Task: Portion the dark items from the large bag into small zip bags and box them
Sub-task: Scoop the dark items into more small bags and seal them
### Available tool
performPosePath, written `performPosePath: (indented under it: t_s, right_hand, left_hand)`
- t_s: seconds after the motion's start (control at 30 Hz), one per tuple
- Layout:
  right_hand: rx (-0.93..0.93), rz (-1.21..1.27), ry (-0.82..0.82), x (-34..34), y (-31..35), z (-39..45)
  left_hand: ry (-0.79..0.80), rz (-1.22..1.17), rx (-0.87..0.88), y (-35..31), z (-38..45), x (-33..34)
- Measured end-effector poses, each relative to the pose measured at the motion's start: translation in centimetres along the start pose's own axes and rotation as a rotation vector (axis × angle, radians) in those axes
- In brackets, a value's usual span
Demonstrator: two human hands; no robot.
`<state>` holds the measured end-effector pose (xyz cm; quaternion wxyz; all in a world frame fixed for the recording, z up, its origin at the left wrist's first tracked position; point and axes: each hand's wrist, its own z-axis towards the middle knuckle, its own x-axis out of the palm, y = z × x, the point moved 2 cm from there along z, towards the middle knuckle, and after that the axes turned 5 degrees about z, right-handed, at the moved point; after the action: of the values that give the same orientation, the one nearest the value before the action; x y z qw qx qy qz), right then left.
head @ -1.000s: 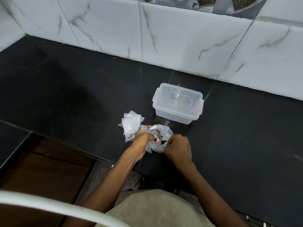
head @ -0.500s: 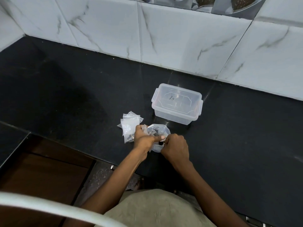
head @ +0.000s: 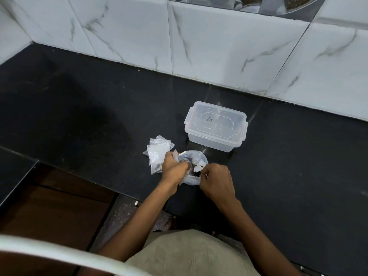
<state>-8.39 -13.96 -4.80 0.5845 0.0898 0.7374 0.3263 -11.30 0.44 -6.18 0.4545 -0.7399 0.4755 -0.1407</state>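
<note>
both hands (head: 196, 174) grip the large bag (head: 192, 179) on counter (head: 278, 176)

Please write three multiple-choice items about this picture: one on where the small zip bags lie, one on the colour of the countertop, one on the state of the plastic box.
1. The small zip bags lie: A) inside the box B) left of the large bag C) on the wall
2. The countertop is: A) black B) white C) wooden
3. The plastic box is: A) lidless B) overturned C) closed with its lid

Key: 1 B, they lie beside the left hand. 2 A, the stone looks black. 3 C, the lid sits on top.
</note>
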Motion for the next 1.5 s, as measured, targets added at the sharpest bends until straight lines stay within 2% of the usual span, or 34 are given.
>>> performPosePath:
  t_s: [0.13,0.27,0.43,0.53,0.63,0.93,1.1,1.33,1.4,1.5]
  right_hand:
    - [-0.017,0.071,-0.035,-0.5,-0.9,-0.2]
    - [-0.011,0.190,-0.083,-1.6,-1.8,0.1]
    - [-0.300,-0.142,0.009,-1.7,-1.5,0.3]
    - [-0.420,-0.230,0.012,-1.2,-1.2,0.0]
    - [-0.460,-0.240,-0.010,-0.4,-1.5,0.1]
    - [-0.357,-0.285,0.019,0.9,-2.2,0.5]
    - [-0.349,-0.281,-0.019,1.0,-2.3,0.4]
    - [-0.450,-0.238,-0.135,1.4,-2.9,0.0]
    - [-0.496,-0.216,-0.155,1.6,-3.5,-0.3]
    - [-0.583,-0.192,-0.216,1.7,-4.3,-0.8]
  left_hand:
    - [-0.018,0.036,0.030,0.0,0.4,-0.1]
    - [0.034,0.080,0.030,-1.0,0.2,0.0]
    - [0.186,0.190,0.032,-1.4,0.1,0.4]
    - [0.241,0.263,0.052,-1.6,0.2,0.9]
    - [0.191,0.373,0.078,-1.5,0.6,1.1]
    - [-0.033,0.683,0.234,-1.4,0.8,1.0]
    - [-0.064,0.673,0.169,-0.7,1.1,0.4]
    - [0.117,0.415,-0.058,0.4,0.7,0.7]
    - [0.147,0.432,-0.065,0.6,0.4,1.0]
    - [0.098,0.462,-0.035,0.5,0.4,1.1]
